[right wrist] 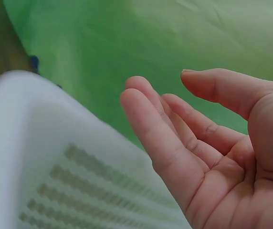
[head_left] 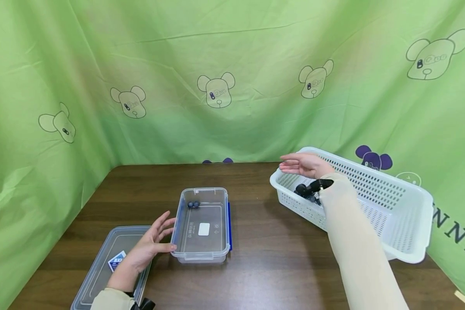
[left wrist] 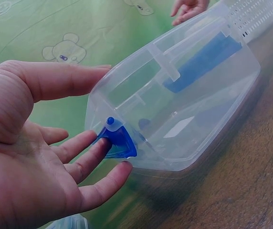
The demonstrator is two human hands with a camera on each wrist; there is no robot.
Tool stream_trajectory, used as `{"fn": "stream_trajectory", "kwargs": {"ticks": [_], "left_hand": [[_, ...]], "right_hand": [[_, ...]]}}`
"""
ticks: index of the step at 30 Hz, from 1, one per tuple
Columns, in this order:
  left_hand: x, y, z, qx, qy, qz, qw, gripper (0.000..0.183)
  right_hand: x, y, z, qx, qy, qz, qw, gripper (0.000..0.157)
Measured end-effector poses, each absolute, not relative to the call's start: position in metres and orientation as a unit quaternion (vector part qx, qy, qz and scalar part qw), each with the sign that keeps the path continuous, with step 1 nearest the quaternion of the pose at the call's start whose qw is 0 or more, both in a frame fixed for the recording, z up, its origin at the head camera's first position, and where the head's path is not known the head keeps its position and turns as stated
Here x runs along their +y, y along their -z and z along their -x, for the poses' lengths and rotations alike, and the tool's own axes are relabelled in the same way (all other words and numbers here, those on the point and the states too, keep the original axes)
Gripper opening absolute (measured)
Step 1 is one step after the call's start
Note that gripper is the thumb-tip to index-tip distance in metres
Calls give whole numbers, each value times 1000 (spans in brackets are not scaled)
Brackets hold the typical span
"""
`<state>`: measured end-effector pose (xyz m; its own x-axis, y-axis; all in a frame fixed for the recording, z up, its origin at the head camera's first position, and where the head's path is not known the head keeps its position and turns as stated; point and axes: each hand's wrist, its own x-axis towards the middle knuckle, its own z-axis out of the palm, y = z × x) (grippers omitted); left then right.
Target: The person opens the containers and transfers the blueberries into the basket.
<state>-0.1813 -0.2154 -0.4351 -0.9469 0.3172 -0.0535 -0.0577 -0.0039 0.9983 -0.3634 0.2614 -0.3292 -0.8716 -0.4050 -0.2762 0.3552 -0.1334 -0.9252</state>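
Observation:
My left hand (head_left: 149, 243) is at the left side of a clear plastic food container (head_left: 203, 256), thumb at its near left corner. In the left wrist view its fingers (left wrist: 103, 186) touch the blue side clip (left wrist: 122, 143), spread and only slightly bent. Two small dark-blue round things (head_left: 193, 204) lie inside the container at the far left. My right hand (head_left: 306, 165) hovers over the far left end of a white slotted basket (head_left: 410, 202), thumb apart from the fingers, holding nothing. Dark round pieces (head_left: 301, 189) lie in the basket below it, partly hidden by the wrist camera.
A clear lid (head_left: 91, 275) with a blue-and-white label (head_left: 117, 260) lies at the front left of the brown wooden table (head_left: 263, 267), partly under my left arm. Green cloth (head_left: 255, 125) with bear heads hangs behind and at both sides.

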Motion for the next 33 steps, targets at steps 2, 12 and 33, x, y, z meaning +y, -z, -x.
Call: {"fn": "stream_trajectory", "kwargs": {"ticks": [2,12,33], "left_hand": [[-216,435,181,691,-704,-96,134,102],[-216,434,182,700,-695,-87,139,103],[-214,431,180,693,-702,-82,139,101]], "right_hand": [[246,330,365,625,738,25,253,43],[166,339,362,680,669,81,290,42],[23,382,326,723,573,96,374,41]]}}
